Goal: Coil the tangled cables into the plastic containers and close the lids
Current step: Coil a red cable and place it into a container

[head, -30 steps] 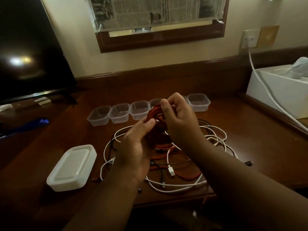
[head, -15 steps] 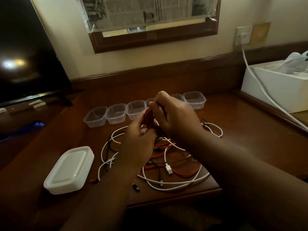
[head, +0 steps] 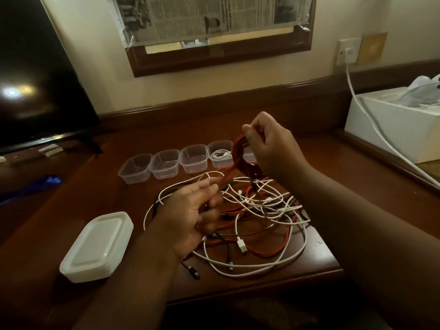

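Right hand (head: 271, 148) pinches the red coil (head: 239, 152) up over the tubs (head: 166, 164), keeping loops together; left hand (head: 190, 217), fingers loosely curled, seems to guide its tail above the tangle (head: 257, 217).

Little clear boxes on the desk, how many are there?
5 show, in a row behind the cable pile: three empty ones, one with a white cable, and one mostly hidden by the right hand. More may be hidden.
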A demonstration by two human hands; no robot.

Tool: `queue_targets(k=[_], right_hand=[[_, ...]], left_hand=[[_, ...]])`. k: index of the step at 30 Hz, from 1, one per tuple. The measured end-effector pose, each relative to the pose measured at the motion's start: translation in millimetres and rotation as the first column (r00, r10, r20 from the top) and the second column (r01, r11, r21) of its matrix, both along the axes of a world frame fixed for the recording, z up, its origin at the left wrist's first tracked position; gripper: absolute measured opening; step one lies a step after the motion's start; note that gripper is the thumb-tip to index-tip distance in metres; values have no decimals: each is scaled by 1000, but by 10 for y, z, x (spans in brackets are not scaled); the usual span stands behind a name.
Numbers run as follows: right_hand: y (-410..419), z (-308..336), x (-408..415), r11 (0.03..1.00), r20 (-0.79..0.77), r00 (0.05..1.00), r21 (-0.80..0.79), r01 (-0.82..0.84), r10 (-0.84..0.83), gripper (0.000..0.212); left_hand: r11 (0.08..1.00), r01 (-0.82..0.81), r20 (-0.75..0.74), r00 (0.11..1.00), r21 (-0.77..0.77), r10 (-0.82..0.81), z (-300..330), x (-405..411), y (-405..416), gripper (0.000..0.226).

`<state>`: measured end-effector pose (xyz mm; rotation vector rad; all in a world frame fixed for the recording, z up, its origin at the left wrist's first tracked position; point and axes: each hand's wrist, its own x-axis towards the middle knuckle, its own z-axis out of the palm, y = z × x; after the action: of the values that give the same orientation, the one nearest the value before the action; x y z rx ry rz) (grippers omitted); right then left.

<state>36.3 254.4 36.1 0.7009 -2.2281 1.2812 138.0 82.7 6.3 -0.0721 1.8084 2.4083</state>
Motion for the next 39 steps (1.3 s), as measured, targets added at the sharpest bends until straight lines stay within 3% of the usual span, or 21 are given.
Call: queue_targets(k=[2,4,7,9,11,12,15,20,24,26,29,31,36,39], right_hand=[[35,72,-8,991,121,992,-136,-9,25,18],[60,147,39,950,328,939,-312,2,106,22],[-11,138,174,783,613,678,-616,86,407,28],[-125,108,271,587,589,529,-785,196,611,31],[-244,53,343,461,525,506,-849,258,684,38],[-288,21,373,439,508,539,-859,263,672,38],[-399,-33,439,463,445,702,-867,184,556,29],[-467,-88,442,549,424,819,-819,165,387,31],[-506,-132,442,578,404,839,-805,137,364,38],[-522,-174,456,587,396,834,-802,111,383,33],[-528,-197,448,605,386,848,-790,99,364,36],[-528,-205,433,642,382,860,-762,85,338,41],[-530,-260,380,756,336,896,-654,-1,291,43],[-516,-295,348,822,331,900,-568,-49,283,30]], left_hand=[[981,32,-22,999,-193,-37,-32,10,-41,26],[928,-54,-75,997,-369,28,-72,-6,-47,22],[790,-307,-253,947,-530,198,-104,-52,-14,14],[758,-383,-337,914,-527,228,-101,-71,40,10],[793,-390,-323,911,-468,257,-80,-80,123,11],[844,-368,-276,921,-391,274,-61,-83,173,12],[938,-335,-163,934,-85,319,-20,-79,279,14],[918,-395,-222,899,-36,378,-29,-40,415,25],[921,-327,-155,919,210,362,-8,1,506,25],[925,-323,-167,919,201,357,15,12,504,27],[917,-398,-244,892,-26,380,-6,-16,504,21],[896,-439,-275,872,-72,405,-16,-28,515,19],[917,-384,-206,894,106,398,-33,-46,462,24],[904,-387,-186,889,181,418,-98,-108,430,21]])
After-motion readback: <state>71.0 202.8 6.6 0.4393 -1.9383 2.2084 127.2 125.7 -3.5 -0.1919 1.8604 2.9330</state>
